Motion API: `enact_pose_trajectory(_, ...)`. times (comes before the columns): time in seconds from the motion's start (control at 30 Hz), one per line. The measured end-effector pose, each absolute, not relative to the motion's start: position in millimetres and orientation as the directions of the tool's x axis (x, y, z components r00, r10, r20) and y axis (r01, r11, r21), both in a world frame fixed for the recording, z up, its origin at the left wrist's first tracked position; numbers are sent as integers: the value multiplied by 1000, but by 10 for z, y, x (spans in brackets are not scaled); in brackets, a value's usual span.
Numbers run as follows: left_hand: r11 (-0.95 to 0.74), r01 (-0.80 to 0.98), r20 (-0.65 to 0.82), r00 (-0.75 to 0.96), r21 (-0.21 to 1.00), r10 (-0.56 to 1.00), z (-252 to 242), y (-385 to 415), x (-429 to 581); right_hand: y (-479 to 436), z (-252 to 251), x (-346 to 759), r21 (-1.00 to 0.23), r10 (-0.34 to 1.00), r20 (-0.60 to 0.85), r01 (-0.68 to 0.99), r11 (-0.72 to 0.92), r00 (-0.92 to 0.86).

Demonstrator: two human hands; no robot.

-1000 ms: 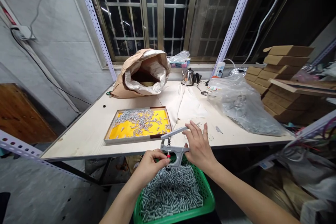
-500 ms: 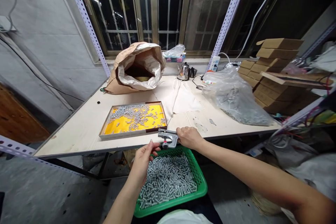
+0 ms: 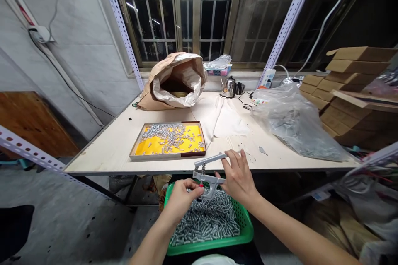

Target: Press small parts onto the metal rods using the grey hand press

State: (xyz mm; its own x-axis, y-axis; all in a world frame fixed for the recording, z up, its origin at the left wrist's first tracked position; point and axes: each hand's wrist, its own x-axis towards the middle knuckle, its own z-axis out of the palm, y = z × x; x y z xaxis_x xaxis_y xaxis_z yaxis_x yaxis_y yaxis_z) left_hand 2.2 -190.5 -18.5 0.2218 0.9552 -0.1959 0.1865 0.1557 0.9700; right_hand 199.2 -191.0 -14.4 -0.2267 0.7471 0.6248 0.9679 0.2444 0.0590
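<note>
My right hand (image 3: 239, 174) grips the handles of a silver hand press tool (image 3: 209, 182), whose upper lever is spread from its body. At the red-tipped jaw of the tool, my left hand (image 3: 185, 194) pinches with thumb and forefinger; whatever is between them is too small to make out. Below both hands stands a green basket (image 3: 248, 230) filled with small metal screw-like parts (image 3: 211, 223). On the table (image 3: 105, 153), a shallow tray (image 3: 168, 156) with a yellow bottom holds many small silver pieces (image 3: 169, 132).
An open paper sack (image 3: 149, 95) lies behind the tray. A metal kettle (image 3: 229, 87) is at the back, a clear plastic bag (image 3: 295, 124) of parts at the right, and stacked cardboard boxes (image 3: 351, 112) beyond it. A white cloth (image 3: 230, 120) lies mid-table.
The tool's lever has opened away from its body, with my right hand's fingers spread wider on it. My left hand has moved up against the jaw. The view has shifted left.
</note>
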Motion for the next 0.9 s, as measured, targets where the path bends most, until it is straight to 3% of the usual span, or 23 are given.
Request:
enact_pose_trajectory(0.17,54,167,-66,66,985,996,-195,-1972,-99,-2043,-271,2178,43,791,595,988,147,-144)
enact_pose_trajectory(0.3,8,354,-97,235,935,967,-194,-2021,-272,-2132,-441,2424,68,802,578,988,137,-151)
enact_pose_trajectory(0.37,-60,431,-35,210,900,977,-167,-1887,-401,-2156,-521,2517,59,801,582,990,128,-139)
enact_pose_trajectory(0.47,-158,677,161,59,718,985,-64,-1370,-656,-2162,-585,2582,45,801,584,991,124,-127)
enact_pose_trajectory(0.53,-142,880,215,46,454,976,24,-902,-821,-2150,-589,2581,40,807,575,990,134,-133)
enact_pose_trajectory(0.7,-199,917,94,177,345,980,88,-88,-1014,-2118,-581,2551,35,825,545,987,156,-150)
enact_pose_trajectory(0.9,-186,948,18,187,259,982,-76,-85,-1155,-2128,-632,2624,1,831,542,990,144,-121)
